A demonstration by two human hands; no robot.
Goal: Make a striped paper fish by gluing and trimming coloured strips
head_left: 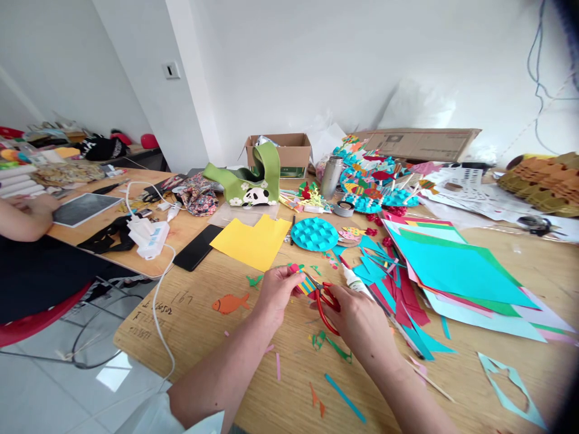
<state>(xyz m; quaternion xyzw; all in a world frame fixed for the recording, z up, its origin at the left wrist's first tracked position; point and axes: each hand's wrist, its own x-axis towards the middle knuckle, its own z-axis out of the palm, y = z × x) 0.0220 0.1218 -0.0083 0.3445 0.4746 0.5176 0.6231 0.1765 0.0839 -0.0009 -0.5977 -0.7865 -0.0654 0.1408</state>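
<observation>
Between the fingers of my left hand is a small striped paper piece in yellow, blue and red. My right hand grips red-handled scissors, whose blades meet the edge of that piece. Left of my hands an orange paper fish lies flat on the table. Green paper scraps are scattered just below the scissors. A white glue bottle lies beside my right hand. Beyond my hands sits a woven turquoise paper disc.
Coloured paper sheets are stacked at the right. Yellow paper and a black phone lie to the left, near a white power strip. A green panda bag and a metal flask stand behind. Another person's arm rests at far left.
</observation>
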